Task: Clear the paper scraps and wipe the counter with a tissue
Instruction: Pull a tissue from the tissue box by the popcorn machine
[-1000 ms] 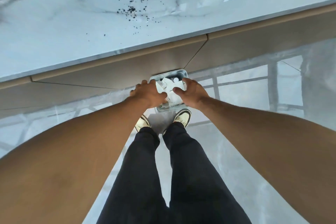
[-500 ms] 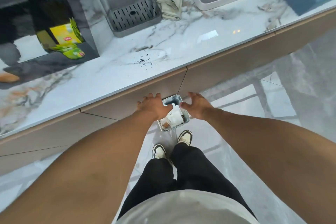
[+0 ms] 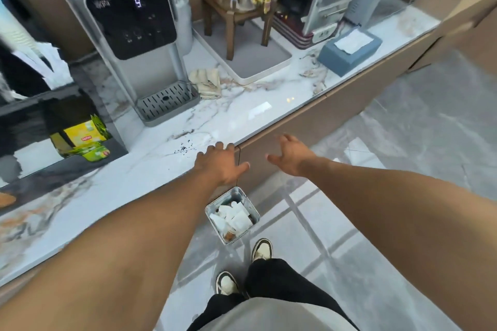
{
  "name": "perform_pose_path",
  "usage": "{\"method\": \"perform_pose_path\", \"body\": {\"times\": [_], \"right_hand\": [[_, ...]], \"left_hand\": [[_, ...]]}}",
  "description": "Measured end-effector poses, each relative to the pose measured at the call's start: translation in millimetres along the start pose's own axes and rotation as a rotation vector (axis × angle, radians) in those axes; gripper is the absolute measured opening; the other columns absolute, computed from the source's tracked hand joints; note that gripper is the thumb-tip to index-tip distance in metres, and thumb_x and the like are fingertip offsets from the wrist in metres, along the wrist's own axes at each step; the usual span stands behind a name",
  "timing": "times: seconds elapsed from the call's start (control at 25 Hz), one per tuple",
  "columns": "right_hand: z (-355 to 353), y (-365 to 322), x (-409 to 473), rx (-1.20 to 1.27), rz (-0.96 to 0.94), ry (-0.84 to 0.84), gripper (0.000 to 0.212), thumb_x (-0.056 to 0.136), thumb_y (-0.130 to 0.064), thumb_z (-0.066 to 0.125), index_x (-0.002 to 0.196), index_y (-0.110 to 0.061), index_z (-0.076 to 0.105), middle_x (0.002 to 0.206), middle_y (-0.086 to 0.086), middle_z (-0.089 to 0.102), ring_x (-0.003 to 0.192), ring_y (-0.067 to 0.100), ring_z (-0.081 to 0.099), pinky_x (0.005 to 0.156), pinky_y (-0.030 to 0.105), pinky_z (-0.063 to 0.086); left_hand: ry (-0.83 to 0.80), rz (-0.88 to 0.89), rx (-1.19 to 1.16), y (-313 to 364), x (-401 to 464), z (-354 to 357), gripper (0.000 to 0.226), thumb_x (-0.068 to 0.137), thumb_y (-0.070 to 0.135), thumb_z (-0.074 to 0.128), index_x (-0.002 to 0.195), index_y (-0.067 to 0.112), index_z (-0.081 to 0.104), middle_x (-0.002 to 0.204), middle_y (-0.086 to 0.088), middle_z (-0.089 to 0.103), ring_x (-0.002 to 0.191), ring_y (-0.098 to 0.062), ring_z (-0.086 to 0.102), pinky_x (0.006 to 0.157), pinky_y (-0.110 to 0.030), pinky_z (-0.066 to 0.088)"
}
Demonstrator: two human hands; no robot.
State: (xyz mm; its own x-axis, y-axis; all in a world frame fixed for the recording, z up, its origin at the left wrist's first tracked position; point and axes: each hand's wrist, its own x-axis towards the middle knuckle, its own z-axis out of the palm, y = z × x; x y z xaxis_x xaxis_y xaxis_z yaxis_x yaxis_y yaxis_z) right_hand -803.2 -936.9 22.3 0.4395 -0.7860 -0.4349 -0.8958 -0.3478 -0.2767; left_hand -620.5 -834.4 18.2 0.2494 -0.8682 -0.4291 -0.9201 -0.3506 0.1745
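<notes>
White paper scraps point(image 3: 233, 219) lie inside a small square metal bin point(image 3: 251, 205) on the floor below the counter edge. My left hand point(image 3: 219, 162) is open, fingers spread, at the front edge of the marble counter point(image 3: 150, 169). My right hand point(image 3: 291, 156) is open and empty in front of the cabinet face, above the bin. Dark crumbs point(image 3: 184, 148) are scattered on the counter just left of my left hand. A blue tissue box point(image 3: 349, 52) with a white tissue sticking out sits at the counter's right.
A grey water dispenser point(image 3: 134, 35) with a drip tray stands at the back, a crumpled cloth point(image 3: 207, 83) beside it. A white tray point(image 3: 252, 62) bears a wooden stand and glass jar. Yellow-green tea boxes point(image 3: 86, 140) sit on the left. My feet point(image 3: 244, 266) stand behind the bin.
Both hands have let go of the paper scraps over the bin and risen to counter height, fingers spread. The view has tilted up from the floor to the counter.
</notes>
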Motion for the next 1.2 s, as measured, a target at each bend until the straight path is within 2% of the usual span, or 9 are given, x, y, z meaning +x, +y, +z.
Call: {"method": "perform_pose_path", "body": {"times": [0.16, 0.32, 0.52, 0.76, 0.96, 1.2], "right_hand": [[-44, 23, -15, 0.016, 0.057, 0.104, 0.081, 0.09, -0.061, 0.05, 0.154, -0.02, 0.021, 0.16, 0.012, 0.023, 0.144, 0.035, 0.029, 0.117, 0.047, 0.028], [-90, 48, -22, 0.062, 0.128, 0.175, 0.08, 0.09, -0.061, 0.049, 0.154, -0.023, 0.019, 0.163, 0.008, 0.015, 0.147, 0.032, 0.023, 0.119, 0.049, 0.024], [-149, 98, -12, 0.076, 0.137, 0.267, 0.078, 0.091, -0.06, 0.047, 0.154, -0.023, 0.02, 0.163, 0.009, 0.014, 0.149, 0.031, 0.018, 0.12, 0.049, 0.021], [-216, 171, 23, 0.092, 0.122, 0.31, 0.076, 0.092, -0.06, 0.047, 0.153, -0.022, 0.022, 0.162, 0.012, 0.015, 0.148, 0.031, 0.017, 0.119, 0.05, 0.019], [-261, 231, 50, 0.116, 0.075, 0.335, 0.074, 0.09, -0.059, 0.048, 0.151, -0.023, 0.025, 0.153, 0.009, 0.031, 0.139, 0.032, 0.033, 0.114, 0.049, 0.028], [-283, 289, 92, 0.167, 0.07, 0.268, 0.075, 0.089, -0.06, 0.049, 0.151, -0.027, 0.023, 0.16, 0.009, 0.022, 0.145, 0.033, 0.023, 0.118, 0.054, 0.022]], "left_hand": [[0.055, 0.06, 0.095, 22, 13, -52, 0.083, 0.089, 0.071, 0.037, 0.152, 0.019, 0.026, 0.156, -0.012, 0.031, 0.141, -0.033, 0.031, 0.109, -0.05, 0.031], [0.121, 0.122, 0.191, 52, 27, -97, 0.083, 0.089, 0.072, 0.035, 0.153, 0.019, 0.025, 0.157, -0.012, 0.03, 0.142, -0.034, 0.031, 0.109, -0.052, 0.03], [0.226, 0.211, 0.27, 125, 55, -141, 0.081, 0.088, 0.073, 0.035, 0.15, 0.021, 0.03, 0.153, -0.012, 0.038, 0.138, -0.034, 0.038, 0.108, -0.052, 0.035], [0.276, 0.208, 0.235, 227, 102, -180, 0.08, 0.089, 0.071, 0.038, 0.151, 0.02, 0.03, 0.153, -0.012, 0.038, 0.138, -0.034, 0.038, 0.109, -0.052, 0.036], [0.336, 0.215, 0.202, 305, 138, -208, 0.074, 0.094, 0.062, 0.043, 0.152, 0.019, 0.027, 0.152, -0.012, 0.039, 0.137, -0.034, 0.039, 0.109, -0.053, 0.035], [0.344, 0.144, 0.22, 341, 187, -221, 0.067, 0.095, 0.059, 0.042, 0.148, 0.019, 0.032, 0.145, -0.012, 0.046, 0.13, -0.034, 0.046, 0.103, -0.051, 0.041]]}}
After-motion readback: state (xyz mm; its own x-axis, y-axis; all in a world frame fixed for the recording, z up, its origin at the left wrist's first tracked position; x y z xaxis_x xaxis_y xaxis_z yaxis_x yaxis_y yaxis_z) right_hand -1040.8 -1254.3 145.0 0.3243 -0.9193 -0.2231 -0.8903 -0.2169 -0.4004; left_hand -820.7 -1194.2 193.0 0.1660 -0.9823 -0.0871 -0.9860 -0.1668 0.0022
